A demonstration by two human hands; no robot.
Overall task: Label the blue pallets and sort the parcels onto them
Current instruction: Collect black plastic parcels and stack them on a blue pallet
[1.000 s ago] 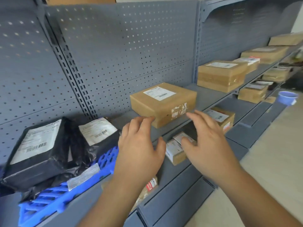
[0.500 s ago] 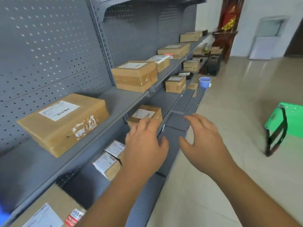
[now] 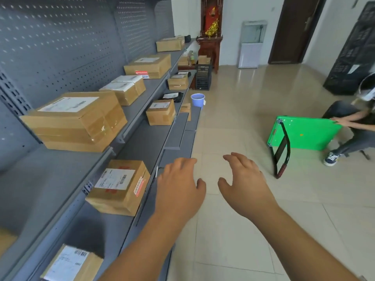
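Both my hands are stretched out in front of me, palms down, fingers apart and holding nothing. My left hand [image 3: 179, 186] hovers over the front edge of the lower grey shelf [image 3: 150, 142]. Just left of it sits a small cardboard parcel [image 3: 119, 186] with a white label. My right hand [image 3: 244, 179] hangs over the tiled floor. A large taped cardboard parcel [image 3: 77, 120] rests on the upper shelf [image 3: 40, 179]. Several more cardboard parcels [image 3: 149, 65] line both shelves toward the far end. No blue pallet is in view.
A blue bucket [image 3: 197, 100] stands on the floor by the shelf's far end, near a black crate [image 3: 203, 77]. A person sits at the right holding a green folding table [image 3: 304, 133] tipped on its side. Tiled floor stretches between us.
The view has swung right along the shelves, away from the blue pallet and black bags. Both hands stayed open and now hang past the shelf edge, over the floor.
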